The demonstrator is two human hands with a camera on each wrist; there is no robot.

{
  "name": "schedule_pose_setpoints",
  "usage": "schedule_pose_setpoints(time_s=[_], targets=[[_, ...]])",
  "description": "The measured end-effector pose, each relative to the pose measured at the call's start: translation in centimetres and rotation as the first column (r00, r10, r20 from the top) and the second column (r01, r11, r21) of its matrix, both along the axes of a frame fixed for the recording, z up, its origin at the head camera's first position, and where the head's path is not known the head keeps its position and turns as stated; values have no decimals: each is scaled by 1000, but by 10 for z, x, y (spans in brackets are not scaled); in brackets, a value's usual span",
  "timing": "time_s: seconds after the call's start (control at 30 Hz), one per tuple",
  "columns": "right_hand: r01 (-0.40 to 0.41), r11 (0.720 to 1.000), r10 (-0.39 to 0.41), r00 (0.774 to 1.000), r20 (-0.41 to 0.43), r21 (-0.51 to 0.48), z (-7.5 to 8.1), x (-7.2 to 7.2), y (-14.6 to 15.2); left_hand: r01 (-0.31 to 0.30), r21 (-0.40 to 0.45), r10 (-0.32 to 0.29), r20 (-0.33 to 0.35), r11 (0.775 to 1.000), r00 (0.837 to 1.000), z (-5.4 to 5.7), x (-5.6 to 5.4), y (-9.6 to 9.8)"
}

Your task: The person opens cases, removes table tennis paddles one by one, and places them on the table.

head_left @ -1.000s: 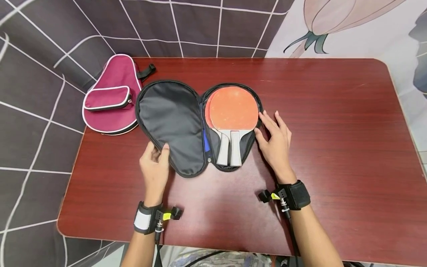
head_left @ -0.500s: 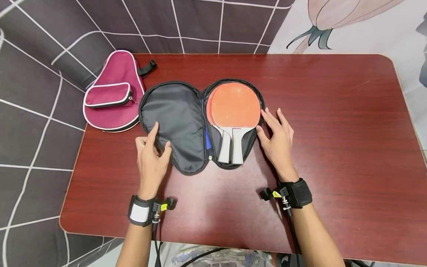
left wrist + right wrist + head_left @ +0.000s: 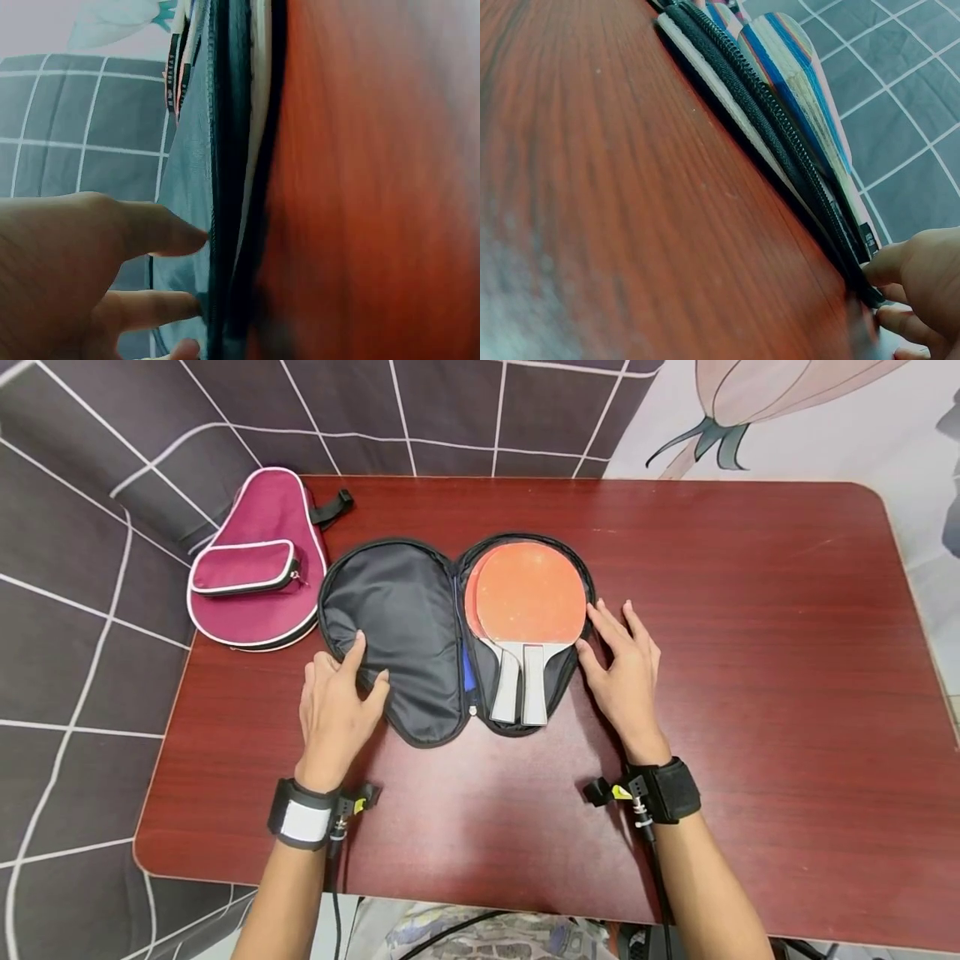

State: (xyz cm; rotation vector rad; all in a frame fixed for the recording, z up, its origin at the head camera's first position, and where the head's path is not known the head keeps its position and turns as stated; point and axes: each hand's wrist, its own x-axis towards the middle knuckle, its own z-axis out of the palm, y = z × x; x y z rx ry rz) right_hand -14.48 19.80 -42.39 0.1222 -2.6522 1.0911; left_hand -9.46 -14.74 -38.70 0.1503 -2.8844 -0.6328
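Observation:
An unzipped table tennis bat case with black lining (image 3: 405, 610) lies spread flat on the table. Two bats with orange-red rubber (image 3: 531, 593) and pale handles overlap in its right half. My left hand (image 3: 330, 706) rests at the lower left edge of the left half, thumb and index finger apart on the lining. In the left wrist view, those fingertips (image 3: 196, 238) touch the lining beside the zip. My right hand (image 3: 622, 681) touches the outer rim of the right half with nearly straight fingers; in the right wrist view, its fingertips meet the zipped edge (image 3: 810, 161).
A magenta bat case (image 3: 258, 556) with white piping and a small front pocket lies at the table's back left, close to the black half. Behind the reddish-brown table (image 3: 750, 693) hangs dark checked cloth (image 3: 450, 410). Cables trail from both wrist cameras.
My left hand has let go of the lower left edge it pinched, and its thumb and index finger now spread over the lining. The right hand stays at the rim; the bats have not moved.

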Motion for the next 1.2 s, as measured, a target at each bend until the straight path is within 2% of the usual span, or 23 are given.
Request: schedule_pose_setpoints(time_s=[0.1,0.23,0.4,0.53,0.7,0.8,0.9,0.97,1.07,1.13,1.2], targets=[[4,1000,-4,1000,0,4,0,0,1,39,-51,-41,-42,998,998,5,-7,-1],[1,1000,-1,1000,-2,10,0,0,0,45,-93,-56,-116,995,992,17,-17,-3],[-10,999,10,1000,0,32,1,-2,-2,73,-43,-82,-246,996,966,34,-35,-5],[-7,999,6,1000,9,50,3,0,-2,173,10,-163,-294,985,942,41,-50,-2],[-17,998,14,999,43,62,12,4,0,288,-4,-280,-251,957,926,35,-62,6],[47,996,-52,996,66,69,21,13,0,307,-24,-306,-200,951,931,26,-64,7],[132,988,-135,990,36,85,36,20,-9,305,-39,-306,-179,952,935,20,-64,5],[153,980,-154,988,0,128,46,23,-19,301,-47,-305,-178,952,936,18,-66,4],[120,961,-120,993,-15,248,53,22,-40,304,-51,-308,-189,951,932,14,-69,4],[89,933,-105,994,26,350,53,21,-52,312,-42,-314,-188,949,931,11,-70,6],[51,893,-102,991,90,448,51,21,-63,321,-31,-322,-181,946,929,6,-69,8]])
